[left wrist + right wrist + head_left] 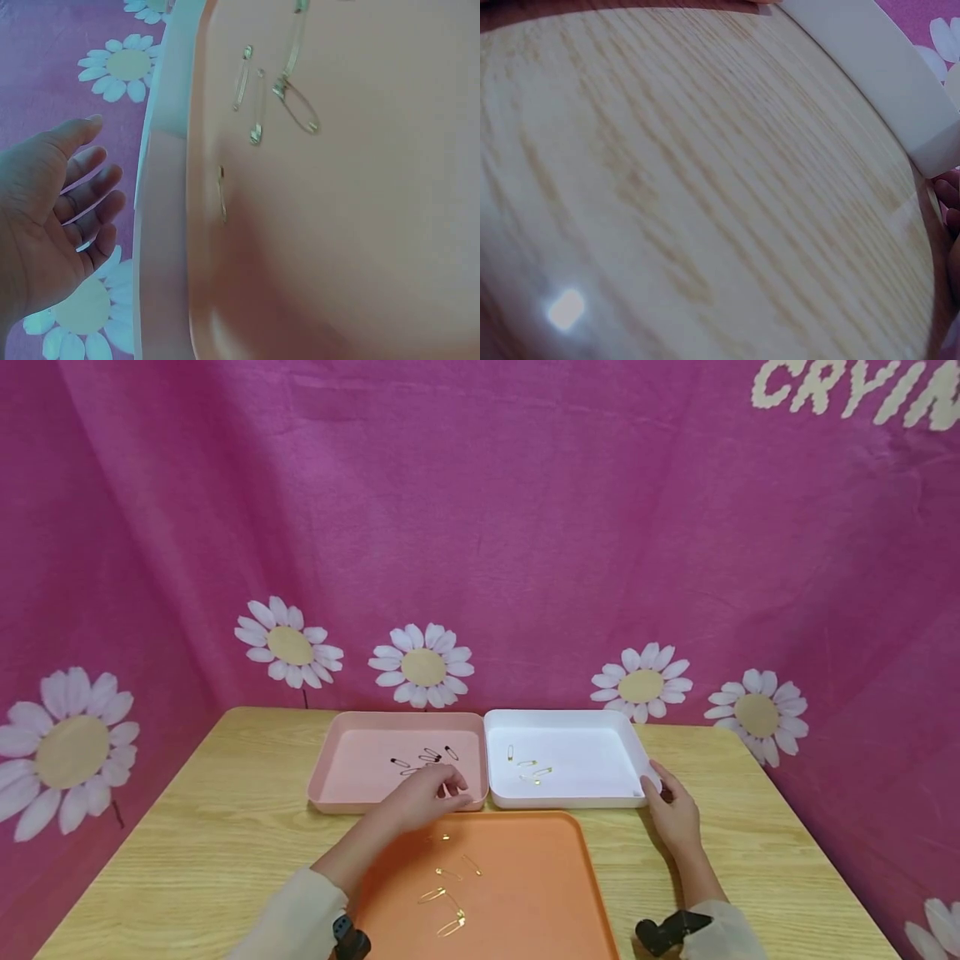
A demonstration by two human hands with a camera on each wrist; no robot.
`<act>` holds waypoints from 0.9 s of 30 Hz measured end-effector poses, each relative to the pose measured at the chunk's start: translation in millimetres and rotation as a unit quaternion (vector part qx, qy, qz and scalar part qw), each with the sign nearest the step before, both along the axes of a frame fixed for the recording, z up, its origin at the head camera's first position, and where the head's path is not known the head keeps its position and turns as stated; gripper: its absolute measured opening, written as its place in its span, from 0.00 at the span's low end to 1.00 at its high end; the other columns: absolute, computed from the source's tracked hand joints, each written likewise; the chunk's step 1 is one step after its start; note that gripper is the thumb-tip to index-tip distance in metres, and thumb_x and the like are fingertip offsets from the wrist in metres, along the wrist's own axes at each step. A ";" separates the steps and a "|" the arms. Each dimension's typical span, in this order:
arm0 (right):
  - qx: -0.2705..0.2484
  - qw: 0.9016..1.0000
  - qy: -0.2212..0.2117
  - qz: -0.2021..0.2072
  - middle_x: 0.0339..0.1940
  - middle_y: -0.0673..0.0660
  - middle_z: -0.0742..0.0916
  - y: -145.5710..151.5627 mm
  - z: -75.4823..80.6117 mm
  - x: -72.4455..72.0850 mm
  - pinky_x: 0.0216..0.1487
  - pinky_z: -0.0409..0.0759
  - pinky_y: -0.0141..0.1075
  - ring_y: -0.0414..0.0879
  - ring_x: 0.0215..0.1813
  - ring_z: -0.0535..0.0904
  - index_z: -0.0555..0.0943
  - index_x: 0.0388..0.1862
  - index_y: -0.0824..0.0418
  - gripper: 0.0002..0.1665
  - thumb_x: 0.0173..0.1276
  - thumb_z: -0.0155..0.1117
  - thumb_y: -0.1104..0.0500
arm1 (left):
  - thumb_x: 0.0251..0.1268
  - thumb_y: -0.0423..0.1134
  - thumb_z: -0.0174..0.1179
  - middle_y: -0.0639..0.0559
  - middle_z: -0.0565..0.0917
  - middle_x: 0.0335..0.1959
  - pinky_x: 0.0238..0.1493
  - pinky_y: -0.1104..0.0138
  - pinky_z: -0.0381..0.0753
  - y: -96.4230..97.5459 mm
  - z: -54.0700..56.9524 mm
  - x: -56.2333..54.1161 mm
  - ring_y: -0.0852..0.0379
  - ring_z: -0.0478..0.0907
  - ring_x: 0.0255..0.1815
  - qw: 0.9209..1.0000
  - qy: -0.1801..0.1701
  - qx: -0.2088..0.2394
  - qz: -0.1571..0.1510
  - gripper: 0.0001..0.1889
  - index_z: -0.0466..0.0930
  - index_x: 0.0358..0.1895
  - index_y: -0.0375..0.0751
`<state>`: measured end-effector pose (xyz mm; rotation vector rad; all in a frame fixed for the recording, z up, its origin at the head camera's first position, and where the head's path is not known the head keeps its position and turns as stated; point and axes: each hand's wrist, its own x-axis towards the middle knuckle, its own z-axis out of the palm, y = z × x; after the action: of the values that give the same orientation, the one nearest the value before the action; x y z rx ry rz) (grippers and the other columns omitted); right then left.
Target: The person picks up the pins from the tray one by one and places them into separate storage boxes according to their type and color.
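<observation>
My left hand (426, 795) is over the front right part of the pink tray (322, 777), fingers loosely curved and nothing held, as the left wrist view shows. Behind that hand, several black safety pins (400, 762) lie in the pink tray. My right hand (677, 814) holds the front right corner of the white tray (592, 777), thumb at the rim and fingers along the outer side. Several gold safety pins (527, 763) lie in the white tray's left half. More gold safety pins (448, 873) are scattered on the orange tray (525, 893) nearest me.
The pink and white trays stand side by side at the back of the wooden table (210, 827), with the orange tray in front of them. A pink cloth (480, 527) printed with daisies hangs behind the table and along its sides.
</observation>
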<state>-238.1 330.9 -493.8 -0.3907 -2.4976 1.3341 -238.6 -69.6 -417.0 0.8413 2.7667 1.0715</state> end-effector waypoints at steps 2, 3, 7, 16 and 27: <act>0.000 1.000 -0.002 0.002 0.71 0.64 0.67 -0.2 0.4 0.4 0.70 0.56 0.51 0.57 0.71 0.60 0.65 0.70 0.54 0.35 0.69 0.51 0.40 | 0.60 0.43 0.62 0.56 0.77 0.29 0.35 0.71 0.71 -6.0 -2.7 3.4 0.62 0.69 0.30 1.000 0.014 -0.001 -0.003 0.10 0.79 0.36 0.40; -0.001 1.000 -0.002 0.002 0.71 0.64 0.67 -0.4 0.6 0.5 0.70 0.56 0.51 0.57 0.72 0.60 0.65 0.70 0.54 0.35 0.69 0.51 0.40 | 0.59 0.43 0.63 0.56 0.78 0.28 0.35 0.71 0.71 -9.3 -3.9 5.4 0.62 0.69 0.29 1.000 0.021 -0.001 -0.005 0.10 0.79 0.36 0.40; -0.002 1.000 -0.003 0.003 0.71 0.64 0.67 -0.7 1.1 0.5 0.71 0.56 0.51 0.58 0.72 0.59 0.65 0.70 0.55 0.35 0.69 0.51 0.40 | 0.58 0.40 0.63 0.53 0.79 0.28 0.36 0.70 0.72 -22.6 -8.8 12.2 0.60 0.71 0.29 0.999 0.046 -0.004 -0.025 0.09 0.79 0.35 0.37; -0.001 1.000 0.014 -0.002 0.70 0.64 0.68 0.3 -0.5 -1.8 0.70 0.58 0.50 0.56 0.71 0.61 0.67 0.68 0.55 0.33 0.69 0.52 0.42 | 0.56 0.40 0.64 0.52 0.78 0.27 0.35 0.70 0.72 -47.6 -17.1 24.3 0.60 0.72 0.30 0.996 0.067 -0.046 -0.038 0.10 0.78 0.35 0.36; -0.004 1.000 0.007 0.001 0.70 0.64 0.68 -1.0 0.0 -0.2 0.70 0.58 0.50 0.56 0.71 0.61 0.66 0.69 0.55 0.34 0.69 0.52 0.42 | 0.53 0.42 0.64 0.59 0.73 0.23 0.31 0.68 0.68 -48.5 -39.3 30.1 0.64 0.66 0.26 0.982 0.138 -0.128 -0.004 0.06 0.79 0.30 0.44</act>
<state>-238.3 329.9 -493.9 -0.3795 -2.4812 1.3442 -208.5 -118.1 -456.3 1.0312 3.0304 0.6164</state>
